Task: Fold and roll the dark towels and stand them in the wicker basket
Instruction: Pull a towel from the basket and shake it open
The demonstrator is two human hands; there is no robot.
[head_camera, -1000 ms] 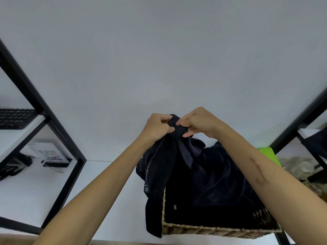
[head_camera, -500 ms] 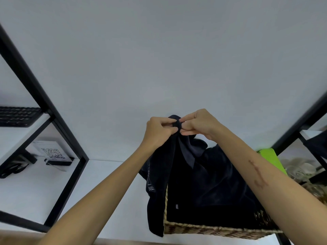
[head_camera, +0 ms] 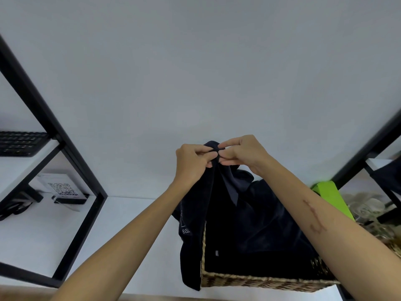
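A dark towel hangs from both my hands above the wicker basket. My left hand and my right hand pinch its top edge side by side, fingertips almost touching. The towel's lower end drapes over the basket's left wall and dangles outside it, a small white label showing. More dark towels lie heaped inside the basket, under my right forearm.
The basket stands on a white shelf in a black metal frame. At the left are a keyboard and a QR-code stand. A lime-green object and glassware sit to the right.
Both hands have shifted their pinch along the towel's top edge, drawing closer together. The towel's hanging end has stayed draped over the basket's left wall.
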